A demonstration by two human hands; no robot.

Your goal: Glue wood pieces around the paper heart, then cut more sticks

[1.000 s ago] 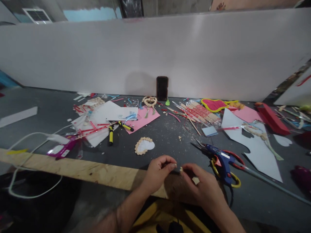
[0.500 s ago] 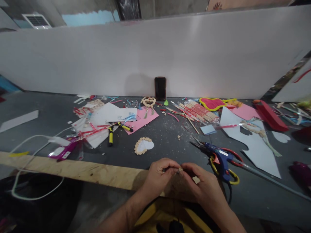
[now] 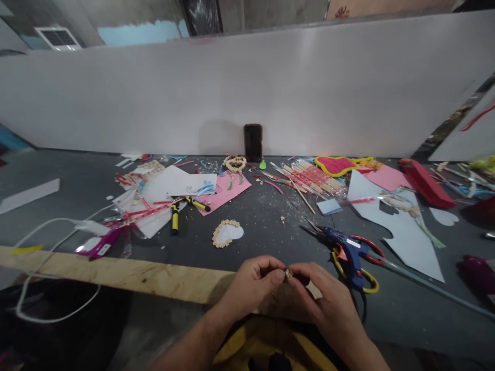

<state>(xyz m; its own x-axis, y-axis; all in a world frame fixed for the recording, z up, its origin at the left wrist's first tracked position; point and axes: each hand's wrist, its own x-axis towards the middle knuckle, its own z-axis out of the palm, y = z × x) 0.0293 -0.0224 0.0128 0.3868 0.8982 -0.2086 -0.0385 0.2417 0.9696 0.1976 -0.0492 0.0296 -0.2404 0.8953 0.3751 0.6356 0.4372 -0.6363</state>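
Close to the table's front edge, my left hand (image 3: 255,286) and my right hand (image 3: 327,296) meet at the fingertips. Both pinch a tiny cream-coloured piece (image 3: 288,273), which the fingers mostly cover; its exact kind is too small to make out. Just beyond my left hand lies a white paper heart (image 3: 236,233), partly rimmed with beige, bead-like bits (image 3: 216,238). A few similar crumbs (image 3: 282,219) rest on the table ahead of my fingers. To the right of my right hand lies a blue glue gun (image 3: 352,255), on top of scissors (image 3: 373,284) with red and yellow handles.
A phone (image 3: 253,141) leans on the white partition (image 3: 154,98). Yellow-black pliers (image 3: 175,221), cut paper (image 3: 410,237), pink paper (image 3: 232,190) and packaged sticks (image 3: 315,175) lie about. A purple glue gun (image 3: 100,242) with a white cord (image 3: 23,288) sits left.
My hands, apart with a small pale piece in each one second ago, have come together and now press at one spot. The view has shifted slightly; the table's things stay put.
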